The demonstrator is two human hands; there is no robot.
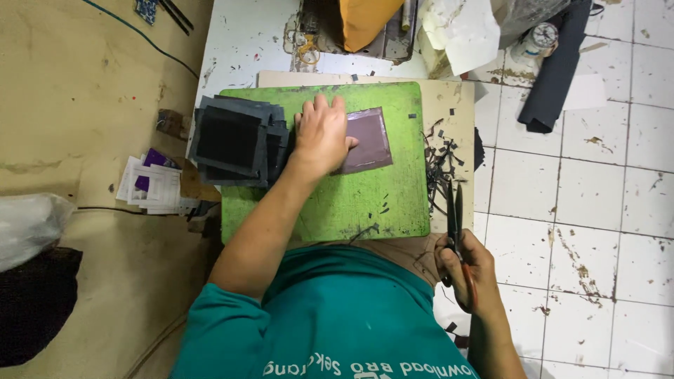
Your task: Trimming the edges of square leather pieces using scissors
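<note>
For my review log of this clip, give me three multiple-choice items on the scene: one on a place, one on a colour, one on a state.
1. Where does the stack of dark squares lie?
A. on the left edge of the mat
B. on the tiled floor
C. in the person's lap

2. What colour is the cutting mat?
A. blue
B. green
C. white

3. What is the right hand doing?
A. resting empty
B. pressing the mat
C. holding scissors

Answers:
1 A, the stack overlaps the mat's left edge beside the left hand.
2 B, its bare surface is bright green.
3 C, the fingers wrap the handles, blades pointing away, while the left hand lies flat on a brownish sheet.
</note>
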